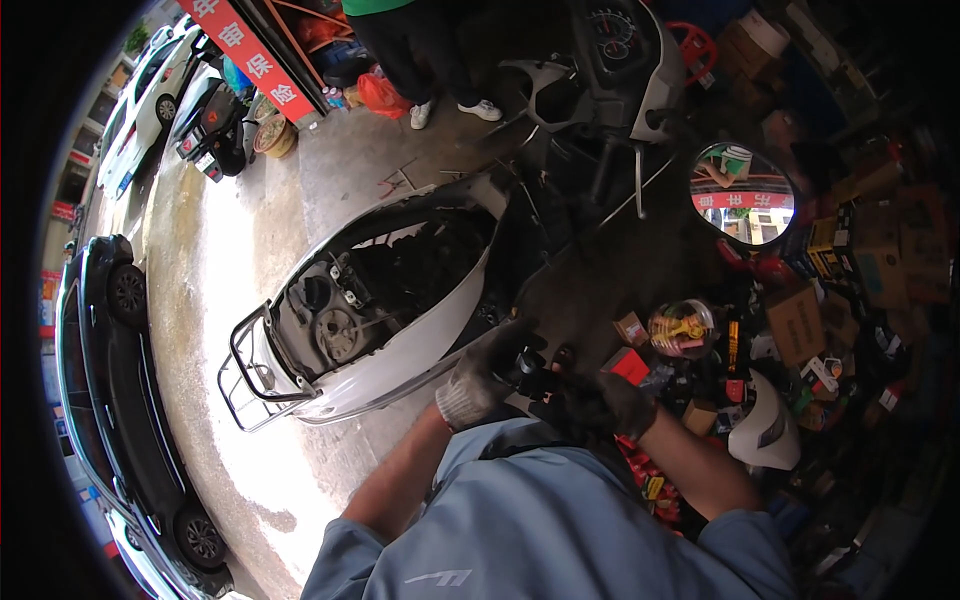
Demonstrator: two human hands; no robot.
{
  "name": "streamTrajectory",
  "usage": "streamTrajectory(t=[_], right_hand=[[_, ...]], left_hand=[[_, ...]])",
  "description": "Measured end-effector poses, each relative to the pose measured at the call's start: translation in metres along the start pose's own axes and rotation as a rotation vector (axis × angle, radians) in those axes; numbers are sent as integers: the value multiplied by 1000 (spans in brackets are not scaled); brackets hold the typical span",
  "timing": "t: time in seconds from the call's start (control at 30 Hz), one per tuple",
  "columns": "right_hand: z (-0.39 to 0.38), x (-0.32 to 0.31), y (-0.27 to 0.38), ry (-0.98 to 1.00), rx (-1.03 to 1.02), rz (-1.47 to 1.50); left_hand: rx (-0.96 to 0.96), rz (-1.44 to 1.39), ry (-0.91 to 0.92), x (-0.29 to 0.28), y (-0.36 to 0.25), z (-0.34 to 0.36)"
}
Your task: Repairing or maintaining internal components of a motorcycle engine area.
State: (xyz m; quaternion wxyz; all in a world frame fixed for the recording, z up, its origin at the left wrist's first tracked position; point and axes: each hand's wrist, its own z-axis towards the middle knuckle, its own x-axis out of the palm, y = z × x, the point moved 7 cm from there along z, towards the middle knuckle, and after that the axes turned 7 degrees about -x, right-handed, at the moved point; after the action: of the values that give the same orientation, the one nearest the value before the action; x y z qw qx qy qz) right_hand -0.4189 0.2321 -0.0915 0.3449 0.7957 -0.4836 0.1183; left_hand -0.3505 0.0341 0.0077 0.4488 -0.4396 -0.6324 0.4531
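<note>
My left hand [478, 384], in a soiled work glove with a pale knitted cuff, is closed around a small black part [532, 372] in front of my chest. Close by on the right, my right hand [622, 402] wears a dark glove and has its fingers curled in toward that part. Shadow hides what its fingertips grip. Just beyond my left hand stands a white scooter [405, 368] without a seat, its inner bay [345, 305] exposed. A black rear rack [245, 370] sticks out at its tail.
The scooter's front panel with gauges [612, 35] and a round mirror [745, 195] are at the far right. Boxes [797, 325], a clear round tub [683, 328] and a white body panel [765, 420] crowd my right side. A person [415, 45] stands beyond; parked cars [130, 380] line the left.
</note>
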Motion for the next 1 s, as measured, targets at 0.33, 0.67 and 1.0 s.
streamTrajectory(t=[0.33,0.67,1.0], right_hand=[[-14,41,39,219,-736,-1230],[-41,-51,46,-175,-219,-174],[91,-5,-23,100,-223,-307]], left_hand=[[-225,-49,-121,-15,29,-11],[-529,-352,-133,-62,54,-33],[-682,-381,-216,-18,207,11]])
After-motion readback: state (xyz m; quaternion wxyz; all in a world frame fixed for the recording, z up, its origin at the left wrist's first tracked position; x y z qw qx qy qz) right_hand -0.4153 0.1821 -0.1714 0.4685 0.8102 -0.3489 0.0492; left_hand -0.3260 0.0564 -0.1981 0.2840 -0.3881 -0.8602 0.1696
